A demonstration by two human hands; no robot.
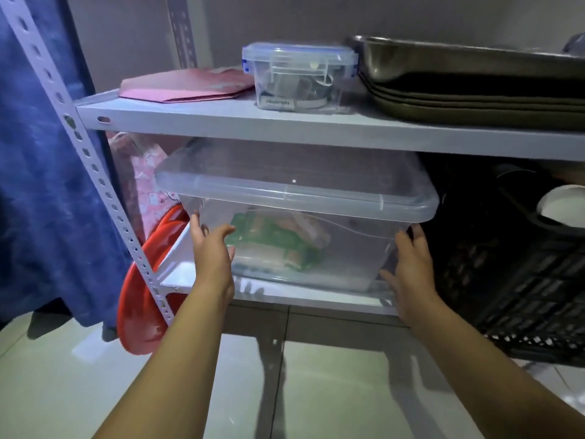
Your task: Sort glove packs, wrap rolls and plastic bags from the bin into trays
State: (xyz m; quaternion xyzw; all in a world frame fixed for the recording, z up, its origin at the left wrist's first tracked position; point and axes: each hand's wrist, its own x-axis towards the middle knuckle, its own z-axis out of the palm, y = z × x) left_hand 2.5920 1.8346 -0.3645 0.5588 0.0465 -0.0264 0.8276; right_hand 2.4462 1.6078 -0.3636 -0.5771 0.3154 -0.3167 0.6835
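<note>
A large clear plastic bin with a clear lid sits on the lower shelf of a grey metal rack. Inside it lie green and white packs, blurred through the wall. My left hand is at the bin's left front corner, fingers spread, touching the wall. At the right front corner my right hand rests flat against the bin's side, fingers apart. Neither hand holds a loose item. A stack of dark metal trays stands on the upper shelf at the right.
On the upper shelf are a small clear lidded box and a pink folder. A black crate stands right of the bin. A red round lid leans by the rack post. Blue cloth hangs at left.
</note>
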